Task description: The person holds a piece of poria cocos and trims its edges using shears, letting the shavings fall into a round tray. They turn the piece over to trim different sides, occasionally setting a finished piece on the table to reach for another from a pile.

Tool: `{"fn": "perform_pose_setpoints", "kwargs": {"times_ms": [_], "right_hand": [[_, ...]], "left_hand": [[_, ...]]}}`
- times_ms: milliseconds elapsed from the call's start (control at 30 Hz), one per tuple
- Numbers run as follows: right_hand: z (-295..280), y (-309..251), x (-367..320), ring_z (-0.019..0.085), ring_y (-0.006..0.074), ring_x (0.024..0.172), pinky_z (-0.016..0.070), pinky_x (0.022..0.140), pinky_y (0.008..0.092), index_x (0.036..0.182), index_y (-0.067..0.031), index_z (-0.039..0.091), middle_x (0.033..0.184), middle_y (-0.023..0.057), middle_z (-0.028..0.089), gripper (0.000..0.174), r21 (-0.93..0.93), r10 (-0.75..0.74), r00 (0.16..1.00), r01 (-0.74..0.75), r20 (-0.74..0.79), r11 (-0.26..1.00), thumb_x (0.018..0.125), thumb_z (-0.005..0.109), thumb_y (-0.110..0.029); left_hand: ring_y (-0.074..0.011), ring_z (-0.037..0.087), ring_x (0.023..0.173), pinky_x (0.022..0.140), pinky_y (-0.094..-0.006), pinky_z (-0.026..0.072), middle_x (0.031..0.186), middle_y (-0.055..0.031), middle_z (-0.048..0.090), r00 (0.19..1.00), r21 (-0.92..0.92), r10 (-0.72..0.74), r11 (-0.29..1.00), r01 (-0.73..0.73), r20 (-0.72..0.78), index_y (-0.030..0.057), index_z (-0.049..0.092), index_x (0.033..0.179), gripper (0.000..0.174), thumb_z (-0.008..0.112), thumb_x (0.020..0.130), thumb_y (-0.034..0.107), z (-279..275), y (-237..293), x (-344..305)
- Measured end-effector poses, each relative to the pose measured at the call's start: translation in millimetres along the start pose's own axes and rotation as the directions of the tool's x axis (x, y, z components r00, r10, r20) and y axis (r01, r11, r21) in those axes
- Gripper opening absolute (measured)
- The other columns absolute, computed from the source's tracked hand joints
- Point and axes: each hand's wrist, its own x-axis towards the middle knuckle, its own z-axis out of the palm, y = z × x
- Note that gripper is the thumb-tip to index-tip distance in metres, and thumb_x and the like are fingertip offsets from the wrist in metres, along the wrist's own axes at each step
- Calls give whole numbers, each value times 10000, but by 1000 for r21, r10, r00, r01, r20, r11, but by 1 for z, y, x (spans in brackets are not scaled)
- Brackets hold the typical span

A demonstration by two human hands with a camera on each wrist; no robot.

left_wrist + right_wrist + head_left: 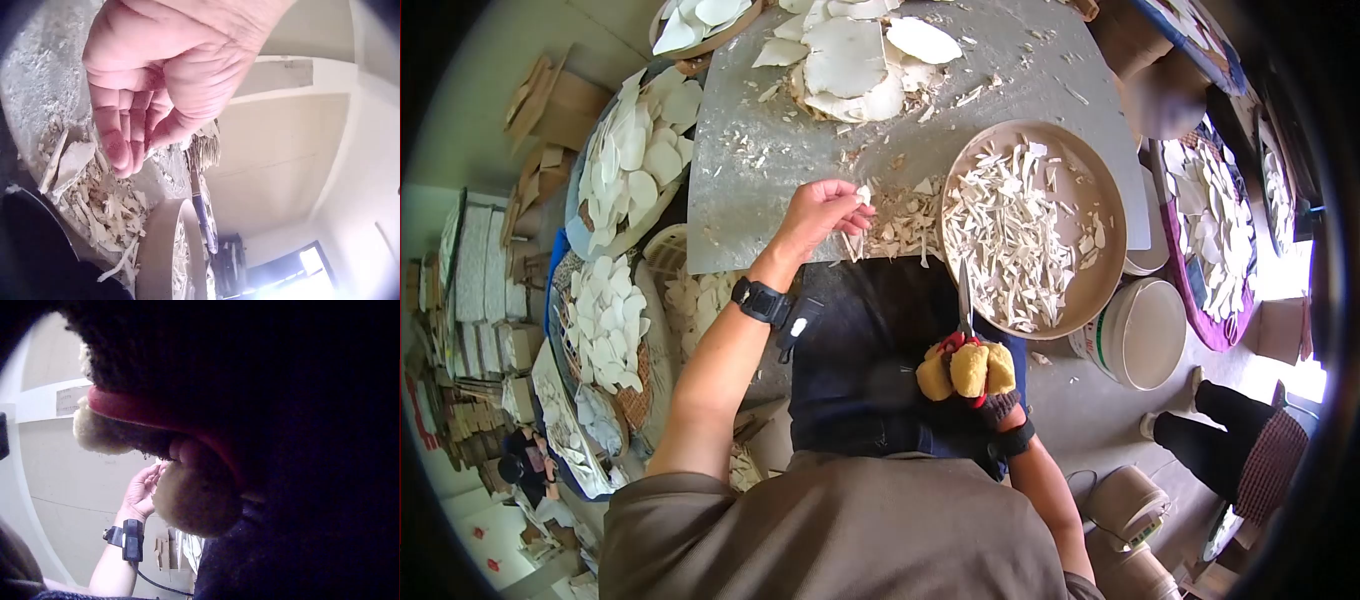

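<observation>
- Left hand point(825, 213): pinches a small white piece point(863, 195) between thumb and fingers, above the near edge of the desk point(735, 210).
- Right hand point(975, 370): gloved (yellow fingertips noted), grips the red-handled scissors point(966, 300), blades pointing towards the desk, beside the round tray point(1082, 185).
- Round tray: holds many white slivers point(1015, 225) and overhangs the desk edge.
- Loose scraps point(908, 228): lie on the desk between left hand and tray.
- Flat white slices point(845, 60): piled farther back.

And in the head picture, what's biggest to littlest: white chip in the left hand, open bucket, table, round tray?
Largest to smallest:
Table
Round tray
Open bucket
White chip in left hand
</observation>
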Motion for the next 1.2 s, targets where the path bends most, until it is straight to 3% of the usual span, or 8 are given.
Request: {"fn": "perform_pose_setpoints", "kwargs": {"times_ms": [133,200,300,333,567,733,833,1200], "right_hand": [[-7,28,5,516,285,1112,388,1019,398,1220,35,450,1192,174,530,339,607,27,995,-80,96,791,947,390,-157],[-11,32,8,534,267,1089,410,999,385,1209,31,460,1178,160,543,326,954,-28,958,-283,287,94,942,404,-148],[-20,48,9,550,239,1065,431,975,367,1200,19,473,1167,138,556,305,410,-106,992,68,71,910,939,423,-131],[-12,30,7,552,222,1063,433,971,354,1200,10,474,1153,125,564,300,806,-137,972,-75,190,587,925,464,-109],[-11,28,0,565,185,1019,461,904,319,1145,-2,518,1116,85,577,266,-15,-190,981,191,28,982,879,519,-22],[2,17,7,473,267,1151,371,1020,382,1208,28,443,1215,166,497,335,466,-144,976,53,161,883,940,382,-164],[2,4,0,457,283,1174,339,1056,400,1236,30,419,1228,168,490,351,-229,-43,999,43,5,973,956,347,-170],[17,10,26,601,204,948,500,836,324,1106,0,513,1011,100,604,280,143,-185,974,166,134,976,896,535,-184]], "left_hand": [[-151,640,750,666,-248,525,904,-126,657,981,-14,65,998,-63,186,-20,599,1027,220,546,891,145,21,28,-5],[-148,638,759,677,-242,524,920,-115,655,957,-158,165,979,-130,237,-24,597,1067,246,544,894,142,50,70,-14],[-140,635,744,679,-248,537,897,-110,654,955,-33,225,974,-223,193,-44,607,1027,238,563,871,131,53,56,23],[-157,634,768,685,-268,517,933,-107,657,976,131,137,978,-160,170,-32,609,1037,250,577,859,141,50,41,39],[-323,595,829,713,-398,481,900,-137,617,887,845,459,493,-207,-51,36,615,840,154,640,737,147,70,-12,67],[-249,632,630,545,-330,484,728,-109,626,897,648,438,702,-296,-65,35,603,884,132,628,767,91,54,-15,58],[-121,621,638,553,-241,498,780,-103,644,986,232,148,964,-126,-80,-31,578,970,188,607,802,48,38,-2,22],[-143,630,728,657,-256,523,857,-77,645,956,-398,33,904,-154,-292,0,610,1041,205,595,876,121,17,-28,-69]]}}
